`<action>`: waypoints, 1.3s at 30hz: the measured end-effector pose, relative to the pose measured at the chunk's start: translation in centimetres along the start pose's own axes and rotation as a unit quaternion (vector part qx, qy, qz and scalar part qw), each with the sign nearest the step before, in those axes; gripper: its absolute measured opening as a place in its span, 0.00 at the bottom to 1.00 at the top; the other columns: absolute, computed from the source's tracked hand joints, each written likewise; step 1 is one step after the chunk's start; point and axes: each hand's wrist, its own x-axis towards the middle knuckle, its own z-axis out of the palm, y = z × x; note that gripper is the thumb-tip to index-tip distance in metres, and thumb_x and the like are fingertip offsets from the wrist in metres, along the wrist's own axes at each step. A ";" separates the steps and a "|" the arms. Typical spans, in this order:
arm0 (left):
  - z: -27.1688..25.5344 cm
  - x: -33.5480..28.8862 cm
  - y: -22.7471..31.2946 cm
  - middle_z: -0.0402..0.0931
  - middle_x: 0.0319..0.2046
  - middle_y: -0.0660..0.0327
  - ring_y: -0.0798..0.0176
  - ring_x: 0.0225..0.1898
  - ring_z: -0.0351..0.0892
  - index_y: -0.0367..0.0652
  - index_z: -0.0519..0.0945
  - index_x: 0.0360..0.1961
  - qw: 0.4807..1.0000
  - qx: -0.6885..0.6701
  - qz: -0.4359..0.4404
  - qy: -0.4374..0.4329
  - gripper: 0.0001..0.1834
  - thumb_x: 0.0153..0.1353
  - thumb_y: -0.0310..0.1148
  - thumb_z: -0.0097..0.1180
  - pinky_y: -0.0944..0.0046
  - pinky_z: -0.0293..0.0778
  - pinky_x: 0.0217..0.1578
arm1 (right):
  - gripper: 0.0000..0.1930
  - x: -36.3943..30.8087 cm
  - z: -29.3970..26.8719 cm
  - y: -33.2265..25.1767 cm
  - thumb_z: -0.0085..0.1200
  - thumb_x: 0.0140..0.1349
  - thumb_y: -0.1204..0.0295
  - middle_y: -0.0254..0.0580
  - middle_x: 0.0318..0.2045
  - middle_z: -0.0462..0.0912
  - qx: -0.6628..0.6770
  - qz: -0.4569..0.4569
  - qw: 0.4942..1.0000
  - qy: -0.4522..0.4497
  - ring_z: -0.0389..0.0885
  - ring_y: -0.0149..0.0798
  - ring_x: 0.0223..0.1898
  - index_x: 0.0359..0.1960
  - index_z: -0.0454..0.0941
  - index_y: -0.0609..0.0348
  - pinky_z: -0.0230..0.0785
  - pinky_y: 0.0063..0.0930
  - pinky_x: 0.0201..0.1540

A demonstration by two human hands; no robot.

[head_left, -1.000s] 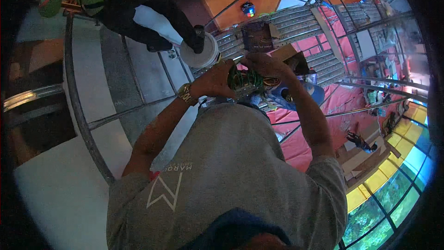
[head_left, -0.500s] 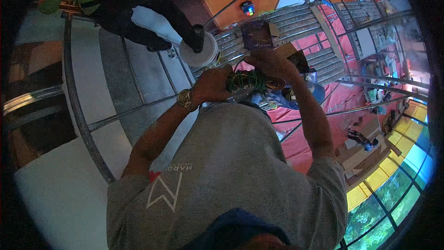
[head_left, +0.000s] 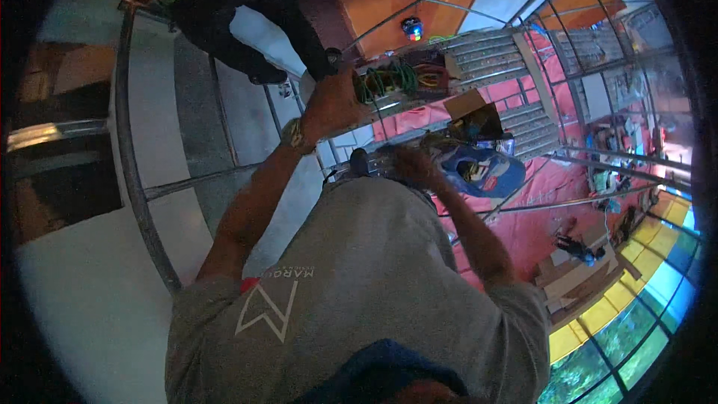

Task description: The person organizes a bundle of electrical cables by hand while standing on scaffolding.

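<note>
My left hand (head_left: 334, 108), with a watch on the wrist, is stretched forward and closed on the near end of a bundle of green wire (head_left: 389, 81). Loops of reddish and yellow wire (head_left: 432, 77) show at the bundle's right end. My right hand (head_left: 416, 166) is apart from the bundle, low in front of my waist; motion smears its fingers, and whether it holds anything is hidden. Just right of it lies a rounded blue, open-topped thing (head_left: 499, 176) with small items inside. An open cardboard box (head_left: 479, 116) stands beyond that.
Ribbed metal planks (head_left: 486, 60) run ahead, amid crossing metal bars (head_left: 202, 179). To the far left another person in dark trousers (head_left: 224, 26) stands close to my left hand. Pink-red sheeting (head_left: 523, 209) lies below at right, near flattened cardboard (head_left: 580, 269).
My left hand has moved forward with the wire bundle. My right hand has left the bundle and come back toward my waist, uncovering the cardboard box and the blue thing.
</note>
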 end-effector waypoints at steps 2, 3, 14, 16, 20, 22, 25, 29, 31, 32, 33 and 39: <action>0.9 1.2 -2.0 0.81 0.35 0.35 0.31 0.40 0.83 0.27 0.68 0.52 1.000 0.025 -0.006 -0.011 0.38 0.43 0.39 0.71 0.39 0.79 0.41 | 0.17 -1.2 0.7 -3.7 0.49 0.70 0.66 0.55 0.47 0.84 0.039 -0.049 0.995 0.073 0.85 0.55 0.48 0.58 0.77 0.56 0.78 0.43 0.48; 1.6 1.3 -2.7 0.81 0.35 0.34 0.30 0.40 0.83 0.26 0.67 0.52 0.998 0.048 -0.006 -0.029 0.38 0.44 0.38 0.70 0.39 0.79 0.42 | 0.17 -1.6 -0.4 -5.0 0.49 0.70 0.66 0.55 0.47 0.84 0.042 -0.056 0.994 0.088 0.85 0.55 0.48 0.58 0.77 0.56 0.78 0.43 0.48; 6.7 4.1 -2.1 0.81 0.37 0.31 0.31 0.42 0.84 0.23 0.65 0.57 0.997 0.021 -0.035 -0.060 0.39 0.49 0.37 0.65 0.39 0.80 0.44 | 0.10 -0.9 -7.5 -13.5 0.55 0.60 0.71 0.51 0.37 0.84 -0.259 -0.030 0.965 -0.027 0.87 0.57 0.38 0.42 0.78 0.60 0.79 0.51 0.38; 6.8 3.7 -2.2 0.82 0.37 0.32 0.31 0.41 0.85 0.23 0.64 0.58 0.998 0.015 -0.036 -0.054 0.39 0.50 0.37 0.64 0.39 0.81 0.43 | 0.11 -0.8 -8.1 -13.9 0.56 0.59 0.72 0.52 0.37 0.85 -0.259 -0.048 0.965 -0.012 0.87 0.56 0.38 0.42 0.78 0.61 0.79 0.50 0.38; 7.9 2.3 -1.6 0.82 0.32 0.37 0.33 0.34 0.85 0.26 0.66 0.54 0.995 0.078 0.052 -0.033 0.34 0.50 0.37 0.65 0.39 0.81 0.35 | 0.11 1.0 -11.0 -13.4 0.57 0.57 0.74 0.53 0.38 0.85 -0.350 -0.092 0.931 0.049 0.87 0.56 0.41 0.42 0.80 0.60 0.80 0.48 0.41; 7.8 1.4 -0.9 0.82 0.30 0.39 0.34 0.32 0.84 0.28 0.67 0.51 0.986 0.102 0.130 -0.024 0.32 0.50 0.37 0.65 0.39 0.80 0.31 | 0.12 2.6 -13.7 -12.5 0.58 0.59 0.72 0.53 0.42 0.85 -0.405 -0.094 0.908 0.051 0.86 0.55 0.43 0.44 0.83 0.57 0.79 0.47 0.44; 6.7 -0.2 0.5 0.81 0.29 0.40 0.35 0.32 0.84 0.30 0.68 0.50 0.978 0.083 0.154 -0.116 0.31 0.49 0.37 0.66 0.39 0.79 0.32 | 0.12 5.1 -16.9 -9.6 0.60 0.61 0.69 0.51 0.44 0.85 -0.344 -0.130 0.925 0.093 0.85 0.55 0.44 0.46 0.85 0.53 0.79 0.49 0.47; 4.3 -1.7 2.4 0.81 0.31 0.40 0.29 0.35 0.82 0.31 0.66 0.58 0.969 -0.046 0.198 -0.140 0.39 0.45 0.35 0.68 0.37 0.77 0.36 | 0.10 6.9 -17.2 -4.2 0.58 0.63 0.67 0.46 0.40 0.87 -0.332 -0.298 0.890 0.091 0.87 0.49 0.42 0.43 0.88 0.50 0.79 0.46 0.45; 3.5 -1.9 2.9 0.81 0.31 0.38 0.29 0.35 0.82 0.30 0.66 0.56 0.974 -0.071 0.156 -0.148 0.38 0.45 0.35 0.68 0.36 0.77 0.37 | 0.11 6.7 -16.2 -2.3 0.59 0.64 0.64 0.45 0.40 0.87 -0.089 -0.200 0.967 0.130 0.86 0.48 0.43 0.44 0.88 0.48 0.78 0.43 0.46; 3.4 -2.0 3.1 0.81 0.31 0.38 0.29 0.35 0.82 0.30 0.66 0.56 0.975 -0.072 0.152 -0.148 0.38 0.45 0.35 0.68 0.36 0.77 0.37 | 0.11 6.9 -16.1 -1.9 0.59 0.64 0.64 0.45 0.40 0.87 -0.088 -0.201 0.967 0.126 0.86 0.48 0.43 0.44 0.88 0.48 0.78 0.43 0.46; 3.4 -2.1 3.1 0.81 0.32 0.38 0.29 0.36 0.82 0.30 0.66 0.56 0.976 -0.042 0.143 -0.158 0.39 0.45 0.35 0.68 0.36 0.77 0.38 | 0.11 6.8 -16.0 -1.9 0.59 0.65 0.63 0.44 0.39 0.87 -0.117 -0.238 0.955 0.136 0.86 0.47 0.43 0.44 0.88 0.49 0.78 0.41 0.47; 4.0 -1.1 1.2 0.82 0.37 0.38 0.31 0.40 0.83 0.35 0.68 0.56 0.968 0.011 0.095 -0.231 0.39 0.44 0.37 0.70 0.38 0.78 0.42 | 0.10 4.8 -17.5 -6.7 0.60 0.65 0.66 0.42 0.40 0.87 -0.219 -0.253 0.924 0.183 0.86 0.44 0.44 0.44 0.86 0.54 0.78 0.37 0.48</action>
